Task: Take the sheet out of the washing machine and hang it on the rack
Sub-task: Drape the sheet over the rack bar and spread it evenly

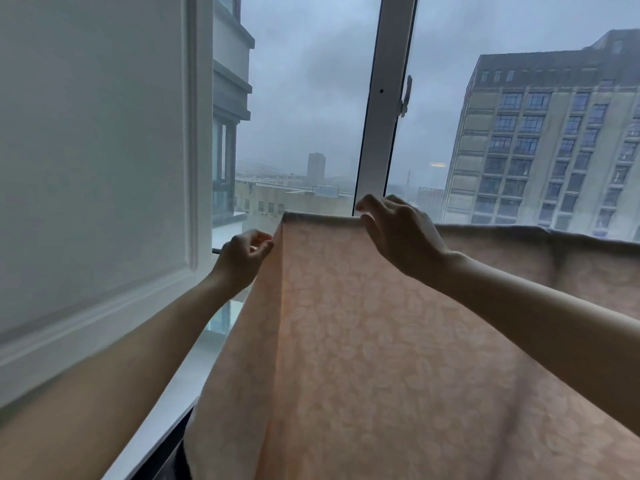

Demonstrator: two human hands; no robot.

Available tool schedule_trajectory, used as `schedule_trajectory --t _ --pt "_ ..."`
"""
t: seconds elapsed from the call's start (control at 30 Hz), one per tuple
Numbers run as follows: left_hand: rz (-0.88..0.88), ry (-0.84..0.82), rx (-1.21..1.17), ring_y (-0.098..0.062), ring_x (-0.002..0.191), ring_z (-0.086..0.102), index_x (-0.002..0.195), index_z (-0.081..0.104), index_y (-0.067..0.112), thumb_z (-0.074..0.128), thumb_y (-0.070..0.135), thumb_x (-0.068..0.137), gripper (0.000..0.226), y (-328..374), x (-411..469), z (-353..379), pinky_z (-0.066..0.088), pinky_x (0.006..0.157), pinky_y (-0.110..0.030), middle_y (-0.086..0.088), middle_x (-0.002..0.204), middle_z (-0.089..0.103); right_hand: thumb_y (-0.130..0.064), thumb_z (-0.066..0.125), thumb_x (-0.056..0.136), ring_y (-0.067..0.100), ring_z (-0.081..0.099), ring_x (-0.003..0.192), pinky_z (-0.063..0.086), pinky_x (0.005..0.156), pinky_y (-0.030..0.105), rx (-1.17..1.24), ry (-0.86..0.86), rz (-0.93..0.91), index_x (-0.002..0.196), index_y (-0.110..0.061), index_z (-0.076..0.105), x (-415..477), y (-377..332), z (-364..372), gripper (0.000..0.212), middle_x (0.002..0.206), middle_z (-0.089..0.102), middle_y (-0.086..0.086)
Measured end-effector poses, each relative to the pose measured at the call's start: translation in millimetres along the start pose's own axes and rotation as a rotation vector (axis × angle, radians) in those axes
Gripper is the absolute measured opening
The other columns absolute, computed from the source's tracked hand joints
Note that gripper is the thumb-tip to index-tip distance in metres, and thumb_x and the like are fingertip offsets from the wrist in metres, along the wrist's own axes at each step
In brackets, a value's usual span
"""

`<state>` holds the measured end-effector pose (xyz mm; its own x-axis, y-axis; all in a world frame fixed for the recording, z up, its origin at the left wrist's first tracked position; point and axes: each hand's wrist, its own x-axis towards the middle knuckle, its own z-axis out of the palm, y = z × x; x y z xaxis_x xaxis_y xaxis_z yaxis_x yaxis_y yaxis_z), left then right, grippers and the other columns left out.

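Pinching: left hand (244, 254) on sheet (363, 341) side edge; right hand (398, 233) fingers curled on its top fold. Sheet draped over rack rail (216, 251), only tip showing. Window frame (381, 98) behind.

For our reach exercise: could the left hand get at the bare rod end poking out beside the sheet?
Probably yes: the rod end lies bare beside the left hand, nothing between, though it pinches the sheet.
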<state>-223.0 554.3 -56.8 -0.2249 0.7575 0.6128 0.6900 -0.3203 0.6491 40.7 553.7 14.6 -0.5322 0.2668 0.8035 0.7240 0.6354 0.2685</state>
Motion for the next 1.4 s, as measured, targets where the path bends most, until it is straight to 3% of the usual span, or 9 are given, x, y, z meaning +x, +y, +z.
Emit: schedule_trajectory --t 0.1,0.37,0.53,0.67,0.8,1.03,1.1,1.27,1.4 --pt "0.035 -0.01 0.016 -0.02 0.09 0.064 0.111 0.067 0.002 0.057 0.018 0.095 0.025 7 -1 3 0.044 0.074 -0.02 -0.01 0.106 0.07 -0.021 0.052 0.096 0.026 0.061 0.084 0.053 0.065 0.038 -0.017 -0.044 0.022 0.096 -0.009 0.065 4 4 1 0.018 0.083 0.069 0.007" --pt "0.026 0.289 0.05 -0.024 0.084 0.06 0.101 0.066 -0.001 0.048 0.006 0.097 0.02 16 14 -6 0.04 0.074 -0.025 -0.015 0.096 0.069 -0.011 0.05 0.095 0.027 0.059 0.075 0.052 0.066 0.04 0.024 -0.102 0.104 0.089 -0.009 0.057 12 5 6 0.009 0.081 0.063 0.01" --pt "0.076 0.382 0.033 -0.026 0.086 0.062 0.101 0.065 -0.002 0.046 0.006 0.098 0.02 37 44 -17 0.042 0.075 -0.025 -0.018 0.097 0.068 -0.005 0.048 0.093 0.027 0.056 0.07 0.042 0.062 0.031 0.031 -0.044 0.271 0.09 -0.01 0.053 33 13 1 0.008 0.082 0.06 0.009" --pt "-0.021 0.235 0.034 -0.029 0.094 0.063 0.102 0.068 0.001 0.052 0.008 0.096 0.018 36 52 -3 0.043 0.079 -0.026 -0.017 0.102 0.069 -0.012 0.05 0.092 0.029 0.062 0.072 0.039 0.063 0.029 -0.061 -0.138 0.263 0.087 -0.012 0.059 25 11 4 0.01 0.08 0.066 0.009" --pt "-0.03 0.055 -0.107 -0.027 0.087 0.063 0.1 0.068 0.004 0.054 0.018 0.096 0.02 21 30 11 0.047 0.074 -0.032 -0.011 0.094 0.068 -0.02 0.044 0.097 0.022 0.051 0.061 0.035 0.06 0.028 -0.035 -0.108 0.181 0.084 -0.011 0.059 11 7 4 0.021 0.075 0.063 0.006" --pt "-0.028 -0.028 -0.262 -0.021 0.077 0.06 0.094 0.067 0.002 0.049 0.017 0.099 0.024 17 8 9 0.046 0.068 -0.026 -0.009 0.084 0.066 -0.02 0.052 0.095 0.024 0.062 0.066 0.052 0.063 0.034 0.065 -0.09 0.189 0.085 -0.011 0.062 10 11 7 0.017 0.075 0.066 0.005" --pt "-0.004 0.04 -0.201 -0.022 0.075 0.061 0.092 0.067 0.001 0.052 0.019 0.098 0.024 16 8 7 0.046 0.067 -0.027 -0.008 0.081 0.066 -0.019 0.051 0.096 0.024 0.061 0.069 0.049 0.064 0.033 0.027 -0.095 0.186 0.087 -0.01 0.061 10 9 5 0.017 0.079 0.066 0.007" --pt "0.037 0.441 -0.088 -0.026 0.074 0.057 0.092 0.065 -0.001 0.049 0.015 0.098 0.023 18 9 3 0.044 0.07 -0.033 -0.01 0.079 0.063 -0.014 0.046 0.097 0.024 0.052 0.068 0.035 0.061 0.03 -0.027 -0.033 0.15 0.089 -0.01 0.053 19 -8 1 0.012 0.085 0.063 0.008" --pt "-0.023 0.369 -0.026 -0.027 0.08 0.058 0.093 0.066 0.001 0.049 0.012 0.097 0.021 8 2 8 0.037 0.07 -0.028 -0.01 0.085 0.065 -0.019 0.046 0.098 0.025 0.059 0.073 0.05 0.063 0.036 -0.013 -0.074 0.035 0.09 -0.012 0.055 11 -9 -3 0.014 0.082 0.063 0.005"
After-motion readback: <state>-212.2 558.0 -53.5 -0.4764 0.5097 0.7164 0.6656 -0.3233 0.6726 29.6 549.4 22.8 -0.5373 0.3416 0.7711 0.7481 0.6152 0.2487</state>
